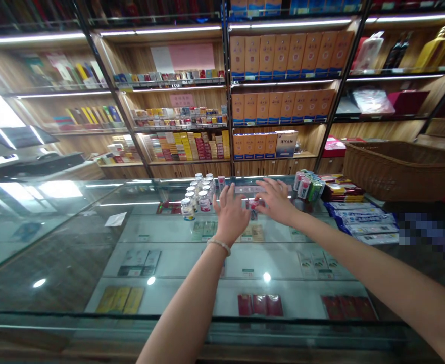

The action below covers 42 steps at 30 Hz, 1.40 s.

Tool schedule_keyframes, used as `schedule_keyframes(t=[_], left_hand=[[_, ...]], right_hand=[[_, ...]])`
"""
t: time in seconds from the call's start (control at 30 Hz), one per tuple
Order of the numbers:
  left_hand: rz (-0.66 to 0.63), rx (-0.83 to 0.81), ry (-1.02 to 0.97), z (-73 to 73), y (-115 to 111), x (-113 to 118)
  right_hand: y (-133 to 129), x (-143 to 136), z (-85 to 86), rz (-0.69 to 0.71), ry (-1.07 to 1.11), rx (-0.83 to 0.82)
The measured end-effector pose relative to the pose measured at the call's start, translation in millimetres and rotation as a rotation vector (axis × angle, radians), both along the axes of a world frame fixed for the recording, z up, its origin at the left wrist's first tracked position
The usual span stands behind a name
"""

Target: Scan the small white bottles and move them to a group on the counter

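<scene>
Over the glass counter (192, 260), my left hand (233, 212) has its fingers spread, with a pale bead bracelet (219, 246) at the wrist. Just right of it, my right hand (275, 201) reaches in with bent fingers around a small pink-topped container (253, 208). Its fingertips are at the container's right side; whether they grip it is unclear. Several white jars (192, 197) stand in rows left of my left hand, with a pink container (221, 182) behind. A group of pink and green containers (308, 186) stands beyond my right hand.
Blue-and-white packets (362, 220) and red-and-gold packs (341, 189) lie at the right, before a wicker basket (404, 169). A white paper (116, 219) lies on the left. Shelves with orange boxes (281, 55) line the back. Flat packs show beneath the glass.
</scene>
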<state>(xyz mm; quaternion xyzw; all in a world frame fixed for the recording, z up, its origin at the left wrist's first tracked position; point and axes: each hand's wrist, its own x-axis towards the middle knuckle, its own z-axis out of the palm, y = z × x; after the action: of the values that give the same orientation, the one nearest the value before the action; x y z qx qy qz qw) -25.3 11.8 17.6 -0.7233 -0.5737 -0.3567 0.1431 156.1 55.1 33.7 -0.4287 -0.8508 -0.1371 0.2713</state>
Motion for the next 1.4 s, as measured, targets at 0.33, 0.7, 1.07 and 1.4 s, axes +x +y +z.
schedule_keyframes(t=[0.33, 0.7, 1.07, 1.4], left_hand=[[0.416, 0.063, -0.073, -4.0, 12.1, -30.0], [0.468, -0.129, 0.073, -22.8, 18.2, -29.3], [0.482, -0.194, 0.113, -27.0, 17.7, -24.2], [0.459, -0.175, 0.114, -31.1, 20.4, -22.7]], right_hand=[[48.3, -66.3, -2.6, -0.01, 0.018, 0.0], [80.7, -100.9, -8.4, -0.002, 0.019, 0.067], [120.7, -130.3, -27.6, -0.002, 0.1, 0.212], [124.5, -134.8, -32.5, 0.058, 0.068, 0.369]])
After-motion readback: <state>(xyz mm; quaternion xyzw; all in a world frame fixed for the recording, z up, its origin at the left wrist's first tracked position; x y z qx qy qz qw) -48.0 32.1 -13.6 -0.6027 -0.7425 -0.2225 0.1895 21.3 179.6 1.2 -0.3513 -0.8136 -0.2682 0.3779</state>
